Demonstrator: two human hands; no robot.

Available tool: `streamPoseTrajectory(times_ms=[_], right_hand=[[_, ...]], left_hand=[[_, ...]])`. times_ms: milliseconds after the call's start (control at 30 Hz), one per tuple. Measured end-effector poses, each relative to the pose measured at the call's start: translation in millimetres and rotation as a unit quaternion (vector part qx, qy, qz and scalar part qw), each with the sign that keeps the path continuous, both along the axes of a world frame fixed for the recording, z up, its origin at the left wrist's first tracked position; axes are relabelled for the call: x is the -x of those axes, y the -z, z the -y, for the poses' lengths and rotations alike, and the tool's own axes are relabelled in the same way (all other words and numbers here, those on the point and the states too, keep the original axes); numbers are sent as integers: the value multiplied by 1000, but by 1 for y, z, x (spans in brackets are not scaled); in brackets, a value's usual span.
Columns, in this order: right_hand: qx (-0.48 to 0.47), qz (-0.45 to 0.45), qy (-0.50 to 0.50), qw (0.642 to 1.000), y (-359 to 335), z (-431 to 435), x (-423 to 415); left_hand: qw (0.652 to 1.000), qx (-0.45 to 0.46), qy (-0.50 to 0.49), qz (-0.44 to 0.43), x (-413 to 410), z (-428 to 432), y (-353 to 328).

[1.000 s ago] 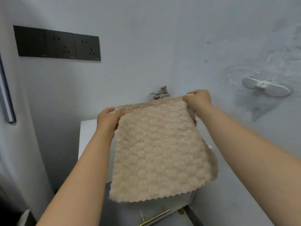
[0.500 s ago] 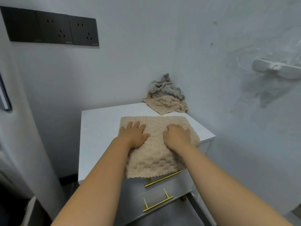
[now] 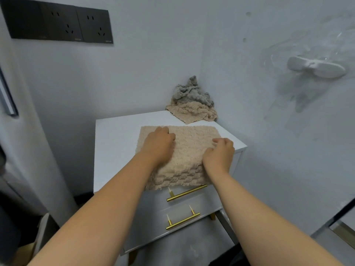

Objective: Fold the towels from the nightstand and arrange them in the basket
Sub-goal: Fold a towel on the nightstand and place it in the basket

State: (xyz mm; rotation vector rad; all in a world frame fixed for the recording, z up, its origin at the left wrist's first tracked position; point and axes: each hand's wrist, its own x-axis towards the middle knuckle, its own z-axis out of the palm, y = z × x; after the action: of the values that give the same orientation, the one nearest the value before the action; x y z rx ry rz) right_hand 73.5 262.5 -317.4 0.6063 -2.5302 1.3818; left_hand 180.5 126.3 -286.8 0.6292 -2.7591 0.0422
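Note:
A beige textured towel [image 3: 190, 150] lies spread flat on the white nightstand [image 3: 115, 146], its near edge hanging over the front. My left hand [image 3: 158, 145] rests on the towel's left part with fingers curled into the fabric. My right hand [image 3: 219, 154] is at the towel's right edge, fingers and thumb bunched on the cloth. In the nightstand's back right corner, a crumpled grey towel [image 3: 190, 93] sits on a crumpled beige towel [image 3: 192, 112]. No basket is in view.
The nightstand stands in a wall corner and has two drawers with brass handles [image 3: 187, 192]. Black wall sockets [image 3: 59, 25] are at the upper left. A white wall hook [image 3: 317, 67] sticks out on the right wall.
One second ago both hands held the towel up in the air. It was then laid flat on the nightstand, and my hands have since slid apart, with fingers curling into the cloth.

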Motion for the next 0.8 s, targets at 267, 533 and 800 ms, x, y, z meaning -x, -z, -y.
streamPoseTrajectory(times_ms=[267,533,800], right_hand=[[217,432,118,867,0,-13,6],[235,402,123,876,-4,-27,10],[264,307,53,913,-21,-27,21]], left_hand=[[978,-42,55,197,-30,-25,5],[958,179,146,168,-46,-34,30],[950,246,112,156,-44,-50,42]])
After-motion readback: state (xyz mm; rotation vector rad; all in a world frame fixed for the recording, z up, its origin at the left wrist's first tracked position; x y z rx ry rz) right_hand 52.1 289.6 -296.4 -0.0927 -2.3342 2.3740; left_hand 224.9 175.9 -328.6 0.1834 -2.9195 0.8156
